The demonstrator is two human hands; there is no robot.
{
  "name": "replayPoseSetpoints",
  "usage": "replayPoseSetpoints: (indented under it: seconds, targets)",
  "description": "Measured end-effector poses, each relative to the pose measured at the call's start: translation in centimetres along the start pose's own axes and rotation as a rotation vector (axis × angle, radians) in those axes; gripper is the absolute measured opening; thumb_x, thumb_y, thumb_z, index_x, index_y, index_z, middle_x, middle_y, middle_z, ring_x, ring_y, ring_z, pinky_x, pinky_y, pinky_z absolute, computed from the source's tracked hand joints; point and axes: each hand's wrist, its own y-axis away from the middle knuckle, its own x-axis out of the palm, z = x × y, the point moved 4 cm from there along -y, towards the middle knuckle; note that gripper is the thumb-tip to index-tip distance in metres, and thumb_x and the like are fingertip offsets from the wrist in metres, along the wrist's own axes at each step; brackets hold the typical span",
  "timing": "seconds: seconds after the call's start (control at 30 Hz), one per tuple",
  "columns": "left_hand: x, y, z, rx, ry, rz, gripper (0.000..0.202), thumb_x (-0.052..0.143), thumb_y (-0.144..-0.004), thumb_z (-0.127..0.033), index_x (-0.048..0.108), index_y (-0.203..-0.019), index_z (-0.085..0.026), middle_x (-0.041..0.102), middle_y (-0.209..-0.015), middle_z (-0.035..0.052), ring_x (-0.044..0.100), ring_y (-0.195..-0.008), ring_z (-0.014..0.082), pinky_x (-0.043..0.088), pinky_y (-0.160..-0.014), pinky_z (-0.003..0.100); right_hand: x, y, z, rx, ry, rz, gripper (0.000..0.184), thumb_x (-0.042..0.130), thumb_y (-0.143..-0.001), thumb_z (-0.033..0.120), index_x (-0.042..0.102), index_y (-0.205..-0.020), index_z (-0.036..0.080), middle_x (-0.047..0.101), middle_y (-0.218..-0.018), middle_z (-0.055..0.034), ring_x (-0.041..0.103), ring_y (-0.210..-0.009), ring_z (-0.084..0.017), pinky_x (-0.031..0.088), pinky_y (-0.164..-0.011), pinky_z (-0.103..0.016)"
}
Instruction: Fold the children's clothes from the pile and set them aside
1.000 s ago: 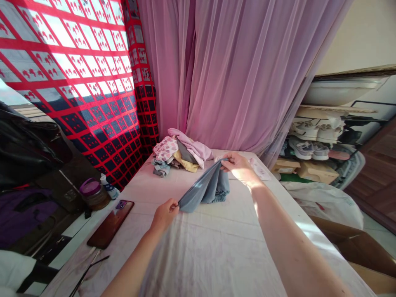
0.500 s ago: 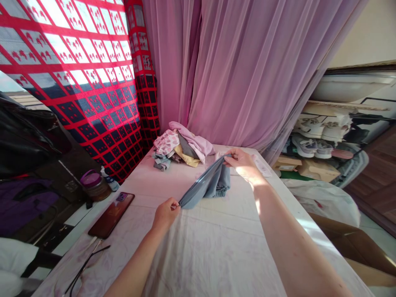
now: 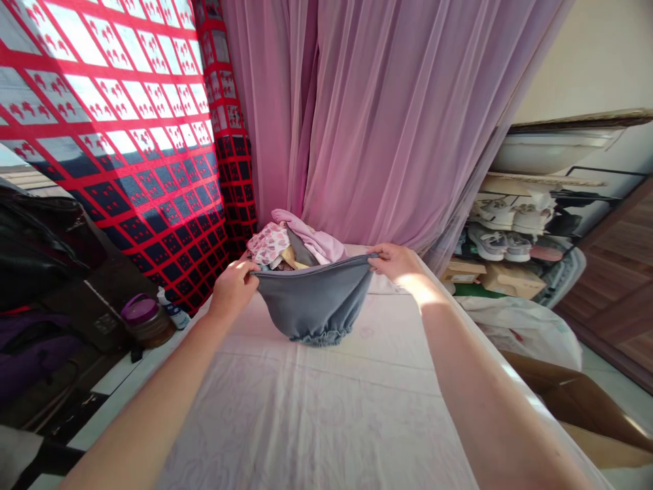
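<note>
A grey-blue piece of cloth (image 3: pixel 316 303) with a gathered, ruffled lower edge hangs stretched between my two hands above the bed. My left hand (image 3: pixel 233 287) pinches its upper left corner. At the opposite corner, my right hand (image 3: pixel 395 264) grips the same straight top edge between thumb and fingers. The cloth sags in the middle, and its ruffled end hangs low over the sheet (image 3: pixel 316 415). Just behind it lies a heap of clothes (image 3: pixel 309 239) in pink, patterned, grey and yellow; the cloth hides the heap's lower part.
Left of the bed stand a purple-lidded jar (image 3: pixel 145 318) and a white bottle (image 3: pixel 172 309). Purple curtains (image 3: pixel 377 122) hang behind the bed, a red checked cloth (image 3: pixel 153 136) to the left. A shelf with shoes (image 3: pixel 503 241) and an open cardboard box (image 3: pixel 576 401) are on the right.
My left hand has moved up and away, spreading the grey-blue cloth wide and level in front of the clothes heap. The phone and glasses on the left are no longer visible.
</note>
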Motion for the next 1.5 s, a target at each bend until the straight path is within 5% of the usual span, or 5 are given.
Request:
replayPoseSetpoints:
  seconds: [0.13,0.3,0.47,1.0,1.5]
  targets:
    - [-0.8,0.3,0.3,0.078,0.006,-0.052,0.016,0.051,-0.069,-0.021,0.064,-0.079,-0.023,0.063,-0.087,0.0021,0.059,-0.076,0.0172,0.048,-0.078,0.03,-0.3,1.3,0.1,-0.032,-0.021,-0.084,0.025,0.074,-0.066,0.036,0.067,-0.083,0.021,0.069,-0.064,0.0004,0.069,-0.062,-0.018,0.052,-0.051,-0.025]
    - [0.1,1.3,0.8,-0.188,0.428,0.033,0.016,0.054,-0.075,-0.03,0.056,-0.089,-0.023,0.051,-0.066,-0.0058,0.052,-0.059,0.0116,0.045,-0.061,0.024,-0.8,2.4,0.1,-0.024,0.026,-0.054,0.03,0.073,-0.067,0.043,0.065,-0.084,0.02,0.068,-0.062,0.0007,0.069,-0.061,-0.018,0.051,-0.056,-0.027]
    - [3.0,3.7,1.7,-0.337,0.773,-0.065,0.036,0.063,-0.071,-0.037,0.044,-0.098,-0.023,0.061,-0.078,-0.0042,0.062,-0.073,0.0133,0.05,-0.069,0.026,-0.6,3.6,-2.6,0.03,0.001,-0.067,0.038,0.073,-0.066,0.051,0.064,-0.086,0.02,0.066,-0.057,0.0009,0.065,-0.053,-0.018,0.047,-0.05,-0.027]
    - [9.0,12.4,3.9,-0.508,0.571,0.186,0.038,0.061,-0.071,-0.053,0.062,-0.089,-0.019,0.068,-0.08,0.0008,0.062,-0.073,0.0152,0.049,-0.072,0.027,0.7,9.8,-7.6,0.217,0.103,0.015,0.029,0.062,-0.073,0.042,0.064,-0.092,0.02,0.072,-0.065,-0.0034,0.067,-0.063,-0.02,0.045,-0.052,-0.027]
    - [3.9,10.6,2.5,-0.423,0.596,-0.012,0.027,0.068,-0.068,-0.045,0.059,-0.078,-0.021,0.063,-0.07,-0.0024,0.059,-0.066,0.0124,0.051,-0.067,0.025,-0.1,9.9,-7.7,0.26,0.024,-0.02,0.035,0.071,-0.064,0.048,0.066,-0.087,0.022,0.073,-0.071,-0.0056,0.072,-0.071,-0.026,0.048,-0.045,-0.028]
